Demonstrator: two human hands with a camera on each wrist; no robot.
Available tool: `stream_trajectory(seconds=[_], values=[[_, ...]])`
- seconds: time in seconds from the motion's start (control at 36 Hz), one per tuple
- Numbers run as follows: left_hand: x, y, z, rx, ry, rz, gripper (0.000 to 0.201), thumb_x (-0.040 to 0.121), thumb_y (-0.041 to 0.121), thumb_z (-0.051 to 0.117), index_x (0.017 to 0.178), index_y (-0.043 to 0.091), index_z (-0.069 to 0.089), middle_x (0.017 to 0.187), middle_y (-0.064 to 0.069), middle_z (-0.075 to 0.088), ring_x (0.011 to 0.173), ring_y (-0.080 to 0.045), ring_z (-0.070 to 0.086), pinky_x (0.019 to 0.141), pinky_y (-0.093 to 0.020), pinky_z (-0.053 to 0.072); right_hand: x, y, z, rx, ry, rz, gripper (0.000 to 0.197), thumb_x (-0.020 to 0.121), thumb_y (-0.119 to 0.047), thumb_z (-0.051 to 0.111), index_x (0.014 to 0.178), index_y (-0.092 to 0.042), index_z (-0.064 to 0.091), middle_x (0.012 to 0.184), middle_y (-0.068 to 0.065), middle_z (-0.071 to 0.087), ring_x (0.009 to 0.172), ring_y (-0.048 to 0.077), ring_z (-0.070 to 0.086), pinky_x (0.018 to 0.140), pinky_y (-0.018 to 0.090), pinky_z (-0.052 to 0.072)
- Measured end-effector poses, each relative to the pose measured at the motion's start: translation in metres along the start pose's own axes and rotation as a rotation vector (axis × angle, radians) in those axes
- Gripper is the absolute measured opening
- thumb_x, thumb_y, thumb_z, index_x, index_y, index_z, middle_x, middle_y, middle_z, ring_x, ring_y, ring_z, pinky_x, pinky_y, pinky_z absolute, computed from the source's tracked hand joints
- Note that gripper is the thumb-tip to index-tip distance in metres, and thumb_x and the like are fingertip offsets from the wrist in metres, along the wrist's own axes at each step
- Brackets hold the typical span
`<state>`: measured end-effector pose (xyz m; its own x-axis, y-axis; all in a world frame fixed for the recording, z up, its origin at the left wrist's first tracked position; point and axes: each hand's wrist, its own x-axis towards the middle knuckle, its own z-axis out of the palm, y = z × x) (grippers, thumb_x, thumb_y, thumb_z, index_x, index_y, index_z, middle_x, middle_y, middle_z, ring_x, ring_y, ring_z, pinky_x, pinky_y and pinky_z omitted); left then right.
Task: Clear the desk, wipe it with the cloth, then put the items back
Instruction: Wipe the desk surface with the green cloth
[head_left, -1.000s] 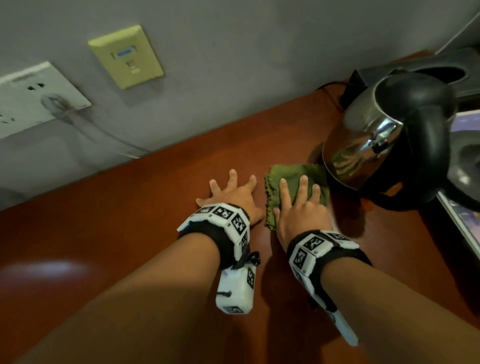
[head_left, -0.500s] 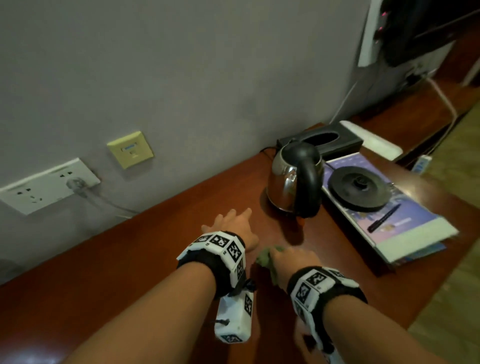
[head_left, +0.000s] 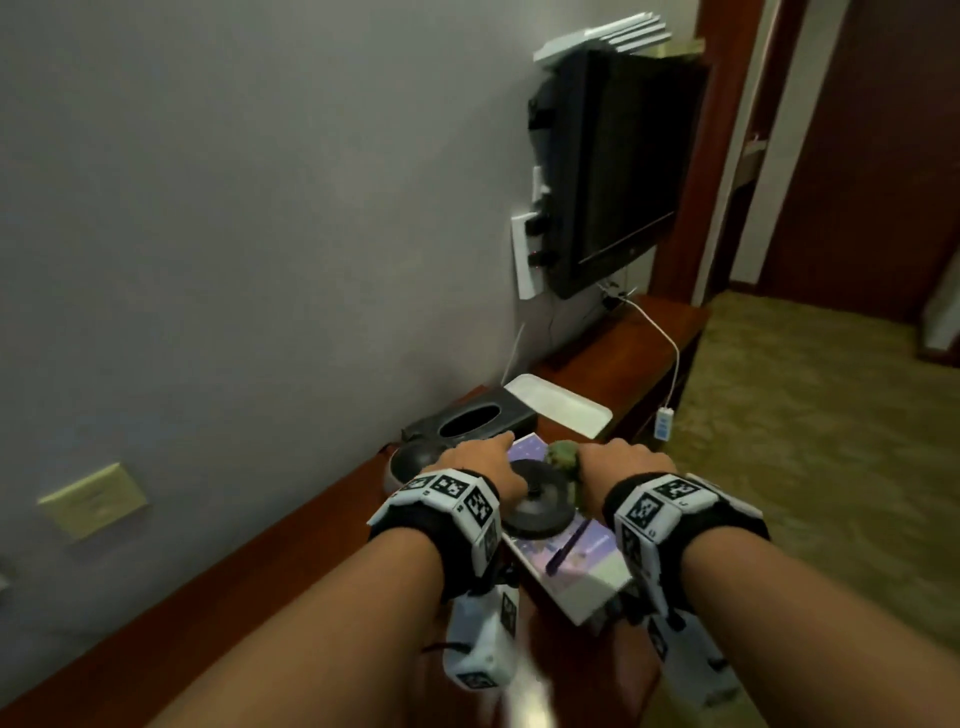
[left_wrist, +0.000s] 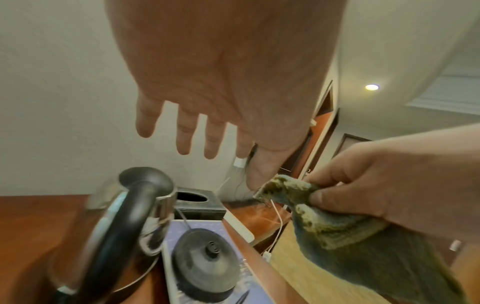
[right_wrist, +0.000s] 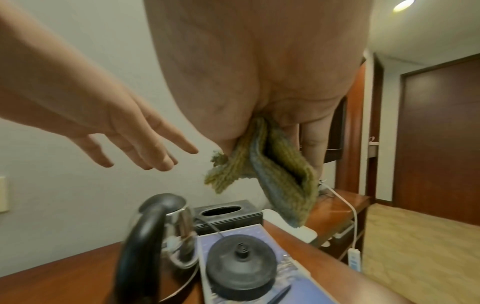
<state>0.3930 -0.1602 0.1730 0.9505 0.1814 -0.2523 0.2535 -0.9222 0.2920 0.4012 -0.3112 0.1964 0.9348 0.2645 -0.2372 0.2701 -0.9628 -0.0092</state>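
The steel kettle (left_wrist: 124, 222) stands off its power base (right_wrist: 241, 267), which sits just right of the kettle on a purple booklet (head_left: 582, 566) that also carries a pen (head_left: 569, 545). They look parked at this end so the rest of the worktop (head_left: 260, 571) is free for wiping. Above the kettle the left hand (head_left: 483, 465) hovers, fingers straight and spread, holding nothing, probably bound for the handle. Right of the kettle, over the base, the right hand (head_left: 623, 462) holds the green cloth (right_wrist: 283, 181) bunched in curled fingers, clear of the surface. Behind the kettle sit a black tissue box (head_left: 472, 421) and a white tray (head_left: 561, 402). The worktop is reddish wood against a pale wall; a television (head_left: 618, 171) hangs beyond the kettle, with carpet (head_left: 805, 441) to its right.
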Motion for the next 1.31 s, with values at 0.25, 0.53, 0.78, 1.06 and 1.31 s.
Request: stream_trajectory(seconds=[0.25,0.53,0.78,1.06,1.31], values=[[0.085,0.108,0.015,0.02,0.004,0.017,0.075,0.081,0.034,0.056,0.15,0.039,0.026,0.142,-0.002,0.05,0.124,-0.027,0.051,0.099,-0.043,0.046,0.08,0.124,-0.013,-0.019,0.035,0.057,0.034,0.091,-0.023,0.053,0.125,-0.018,0.054,0.125,0.008,0.057,0.115,0.029,0.055,0.08,0.037,0.041],[0.168,0.148,0.035,-0.045,0.016,-0.163,0.077,0.077,0.037,0.058,0.148,0.039,0.029,0.133,-0.003,0.055,0.117,-0.03,0.054,0.092,-0.047,0.05,0.192,0.193,-0.012,-0.138,-0.048,-0.075,0.037,0.093,-0.019,0.051,0.129,-0.02,0.053,0.125,0.008,0.057,0.119,0.033,0.051,0.084,0.04,0.042],[0.243,0.142,0.021,-0.039,0.039,-0.276,0.064,0.082,0.035,0.052,0.144,0.034,0.037,0.133,-0.006,0.054,0.119,-0.032,0.052,0.096,-0.05,0.046,0.284,0.194,-0.014,-0.12,-0.141,-0.244,0.044,0.093,-0.023,0.051,0.132,-0.042,0.046,0.123,0.008,0.058,0.112,0.029,0.056,0.083,0.038,0.042],[0.329,0.139,-0.002,-0.064,0.05,-0.368,0.068,0.083,0.035,0.055,0.147,0.037,0.032,0.141,-0.003,0.048,0.126,-0.031,0.047,0.101,-0.049,0.041,0.402,0.188,-0.039,-0.162,-0.096,-0.3,0.047,0.092,-0.02,0.049,0.137,-0.032,0.044,0.127,0.006,0.056,0.116,0.029,0.053,0.083,0.037,0.041],[0.373,0.124,-0.021,-0.105,0.086,-0.54,0.056,0.086,0.031,0.054,0.141,0.031,0.041,0.141,-0.004,0.047,0.127,-0.031,0.044,0.101,-0.049,0.04,0.491,0.145,-0.038,-0.153,-0.072,-0.45,0.048,0.096,-0.045,0.039,0.141,-0.028,0.038,0.145,0.007,0.041,0.125,0.031,0.048,0.098,0.039,0.039]])
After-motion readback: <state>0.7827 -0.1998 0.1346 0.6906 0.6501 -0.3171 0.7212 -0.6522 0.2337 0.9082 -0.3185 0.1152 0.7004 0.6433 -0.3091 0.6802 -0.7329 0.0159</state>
